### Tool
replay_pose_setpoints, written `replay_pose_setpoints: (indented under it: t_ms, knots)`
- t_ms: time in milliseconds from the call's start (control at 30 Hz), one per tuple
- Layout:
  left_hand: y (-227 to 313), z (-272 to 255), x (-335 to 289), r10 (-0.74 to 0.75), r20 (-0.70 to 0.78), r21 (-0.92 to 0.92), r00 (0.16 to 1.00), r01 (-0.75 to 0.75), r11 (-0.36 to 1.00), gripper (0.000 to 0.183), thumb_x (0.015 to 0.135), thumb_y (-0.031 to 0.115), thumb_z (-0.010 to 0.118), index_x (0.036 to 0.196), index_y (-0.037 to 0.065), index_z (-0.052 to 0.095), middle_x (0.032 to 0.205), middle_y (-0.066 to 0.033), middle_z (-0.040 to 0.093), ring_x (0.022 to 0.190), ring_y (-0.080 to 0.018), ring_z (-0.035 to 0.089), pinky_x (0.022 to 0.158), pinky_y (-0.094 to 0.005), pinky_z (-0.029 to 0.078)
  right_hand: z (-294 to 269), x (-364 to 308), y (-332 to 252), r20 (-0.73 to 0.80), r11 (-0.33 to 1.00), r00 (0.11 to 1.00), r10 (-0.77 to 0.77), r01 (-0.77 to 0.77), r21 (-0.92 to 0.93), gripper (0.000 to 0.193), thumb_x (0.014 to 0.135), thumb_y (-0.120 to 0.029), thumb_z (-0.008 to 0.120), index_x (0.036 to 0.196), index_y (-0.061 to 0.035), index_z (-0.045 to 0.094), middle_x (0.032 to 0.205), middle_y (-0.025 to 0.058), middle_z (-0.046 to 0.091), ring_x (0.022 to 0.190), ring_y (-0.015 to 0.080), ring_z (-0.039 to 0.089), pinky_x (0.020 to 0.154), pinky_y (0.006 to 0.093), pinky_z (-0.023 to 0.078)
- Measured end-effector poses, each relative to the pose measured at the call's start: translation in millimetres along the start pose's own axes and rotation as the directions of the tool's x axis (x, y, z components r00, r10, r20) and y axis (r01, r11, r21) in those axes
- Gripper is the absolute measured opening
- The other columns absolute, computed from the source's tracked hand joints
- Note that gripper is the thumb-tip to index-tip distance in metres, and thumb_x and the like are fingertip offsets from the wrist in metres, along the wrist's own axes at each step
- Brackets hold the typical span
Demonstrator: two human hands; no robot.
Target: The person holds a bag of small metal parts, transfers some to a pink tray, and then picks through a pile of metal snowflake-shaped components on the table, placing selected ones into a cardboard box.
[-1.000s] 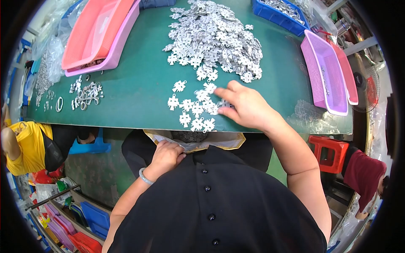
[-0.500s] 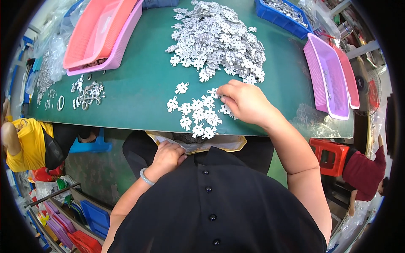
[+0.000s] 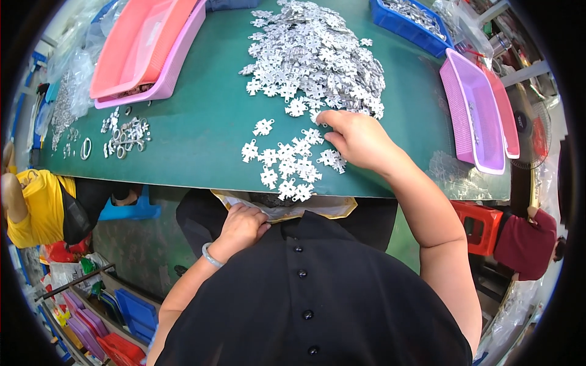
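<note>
My right hand (image 3: pixel 360 141) is over the table at the lower edge of a big heap of flat, silver cross-shaped metal pieces (image 3: pixel 311 55). Its index fingertip touches one cross-shaped piece (image 3: pixel 315 116) just off the heap, and the thumb is held apart from that finger. Closer to me lies a loose group of several such pieces (image 3: pixel 285 154), each with a small ring. On my lap my left hand (image 3: pixel 244 227) is closed on the edge of a white and yellow bag (image 3: pixel 287 213). What the bag holds is mostly hidden, though something dark and grainy shows.
Pink and purple baskets (image 3: pixel 174 67) stand at the left, beside small metal rings and parts (image 3: pixel 127 137). To the right are a purple basket (image 3: pixel 452 110) and a blue tray of metal parts (image 3: pixel 408 21). People in yellow (image 3: pixel 39 207) and maroon (image 3: pixel 526 247) flank the table.
My right hand has moved from the loose group up to the heap's edge. Its fingers have spread apart, leaving pieces beside the group. My left hand stays on the bag.
</note>
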State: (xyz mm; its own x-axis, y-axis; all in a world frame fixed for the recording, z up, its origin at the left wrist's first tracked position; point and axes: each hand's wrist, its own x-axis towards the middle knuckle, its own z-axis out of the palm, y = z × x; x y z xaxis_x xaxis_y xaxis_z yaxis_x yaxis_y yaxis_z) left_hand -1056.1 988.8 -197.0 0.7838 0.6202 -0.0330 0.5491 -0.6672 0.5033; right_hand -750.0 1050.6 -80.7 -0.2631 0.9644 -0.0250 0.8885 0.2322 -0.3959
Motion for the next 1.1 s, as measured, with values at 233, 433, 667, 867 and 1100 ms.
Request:
replay_pose_setpoints:
  t_ms: [233, 433, 667, 867, 1100]
  knots:
    - [-1, -1, 3, 0.016, 0.008, 0.000, 1.000, -0.016, 1.000, 0.013, 0.078, 0.022, 0.068, 0.077, 0.009, 0.066, 0.077, -0.0059, 0.062, 0.077, -0.0257, 0.060, 0.080, -0.0357, 0.041, -3, -5, 4, -0.078, 0.993, 0.993, 0.093, -0.086, 0.086, 0.025, 0.086, -0.011, 0.056, 0.110, -0.0050, 0.056, 0.096, 0.0165, 0.065, 0.089, 0.0362, 0.063, 0.077, 0.0446, 0.050]
    - [-3, -1, 1, 0.016, 0.013, -0.014, 1.000, -0.016, 1.000, 0.014, 0.078, 0.022, 0.068, 0.077, 0.009, 0.065, 0.076, -0.0060, 0.061, 0.077, -0.0259, 0.060, 0.079, -0.0358, 0.041, -14, -4, -11, 0.093, 0.999, 0.995, -0.037, 0.039, -0.019, 0.029, 0.084, -0.008, 0.057, 0.113, -0.0080, 0.061, 0.100, 0.0148, 0.065, 0.092, 0.0349, 0.062, 0.077, 0.0430, 0.049]
    - [-3, -1, 0, -0.015, 0.074, 0.002, 0.997, 0.015, 1.000, 0.016, 0.079, 0.022, 0.069, 0.087, 0.008, 0.067, 0.079, -0.0051, 0.063, 0.082, -0.0250, 0.060, 0.082, -0.0362, 0.041, 1, 14, -23, 0.043, 0.997, 0.996, 0.073, -0.073, 0.001, 0.034, 0.085, -0.012, 0.058, 0.119, -0.0089, 0.057, 0.091, 0.0173, 0.067, 0.083, 0.0374, 0.064, 0.073, 0.0447, 0.051]
    - [-3, -1, -1, -0.015, 0.058, -0.018, 0.998, 0.016, 1.000, 0.016, 0.079, 0.022, 0.069, 0.087, 0.008, 0.067, 0.079, -0.0051, 0.063, 0.082, -0.0247, 0.060, 0.082, -0.0360, 0.041, 10, 6, -16, -0.047, 0.994, 0.995, -0.093, 0.095, 0.054, 0.025, 0.084, -0.018, 0.061, 0.107, -0.0077, 0.060, 0.085, 0.0135, 0.065, 0.080, 0.0338, 0.064, 0.070, 0.0435, 0.050]
    - [-2, -1, 0, -0.002, 0.053, 0.002, 0.999, 0.002, 1.000, 0.016, 0.078, 0.023, 0.069, 0.085, 0.008, 0.067, 0.078, -0.0050, 0.062, 0.081, -0.0249, 0.060, 0.081, -0.0357, 0.042, 20, 27, -37, -0.216, 0.996, 0.972, 0.088, -0.091, -0.007, 0.032, 0.081, -0.031, 0.067, 0.093, -0.0019, 0.060, 0.088, 0.0149, 0.063, 0.084, 0.0334, 0.064, 0.073, 0.0428, 0.051]
